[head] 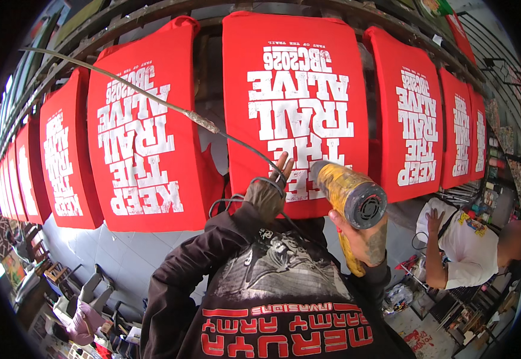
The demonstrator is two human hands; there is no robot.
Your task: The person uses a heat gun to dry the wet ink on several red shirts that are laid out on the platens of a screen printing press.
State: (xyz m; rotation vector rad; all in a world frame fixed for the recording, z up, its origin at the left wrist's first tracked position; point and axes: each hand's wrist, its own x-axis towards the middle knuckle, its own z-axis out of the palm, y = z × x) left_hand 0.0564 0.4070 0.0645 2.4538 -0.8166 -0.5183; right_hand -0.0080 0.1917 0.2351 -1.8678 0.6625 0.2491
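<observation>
My right hand (363, 240) grips the handle of a worn yellow heat gun (345, 188), its nozzle pointing at the near end of a red printed T-shirt (242, 148) directly before me. White block lettering covers the shirt, upside down from where I stand. Over that same near end is my left hand (265, 195), dark-stained and with fingers extended. A grey power cord (251, 150) loops around this hand and passes by its fingers. Towards the upper left the cord stretches taut, crossing a second red shirt (143, 134); a taped splice (202, 121) thickens it midway.
More red printed shirts (415, 121) lie on boards along a long rack (152, 31), to both sides. On the right stands a person in a white shirt (462, 251), near cluttered shelving. Another person (85, 314) is at the lower left, beyond the tiled floor (116, 251).
</observation>
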